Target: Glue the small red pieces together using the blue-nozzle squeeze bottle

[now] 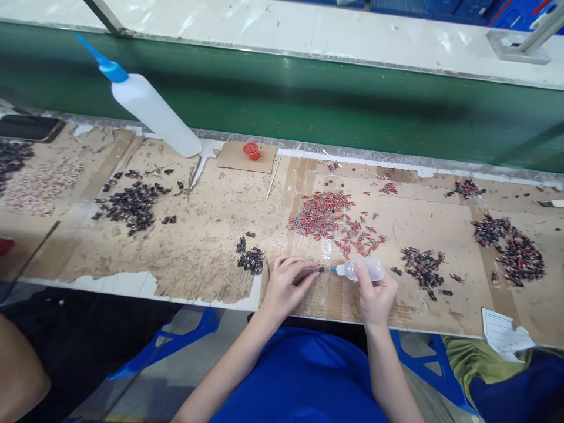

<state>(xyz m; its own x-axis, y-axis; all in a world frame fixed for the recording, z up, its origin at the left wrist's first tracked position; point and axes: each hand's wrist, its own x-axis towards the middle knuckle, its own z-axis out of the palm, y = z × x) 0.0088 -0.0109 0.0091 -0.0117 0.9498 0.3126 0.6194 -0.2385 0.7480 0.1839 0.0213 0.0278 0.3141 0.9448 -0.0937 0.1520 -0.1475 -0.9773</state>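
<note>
Between the fingertips of my left hand (291, 283) is a small black part (321, 269). My right hand (378, 291) grips a small clear squeeze bottle (369, 269) lying sideways, its thin blue tip pointing left at the black part. Whether the tip touches the part is too small to tell. Just beyond my hands lies a pile of small red parts with metal ends (321, 214). A little heap of black parts (251, 260) sits left of my left hand. Black-and-red pieces (423, 267) are heaped right of my right hand.
Cardboard (211, 235) covers the bench. A large white bottle with a blue nozzle (154, 114) stands at the back left. A red cup (251, 151), a cotton swab (331, 158) and more heaps of parts (522, 258) lie around. Another person's limb (20, 370) shows at lower left.
</note>
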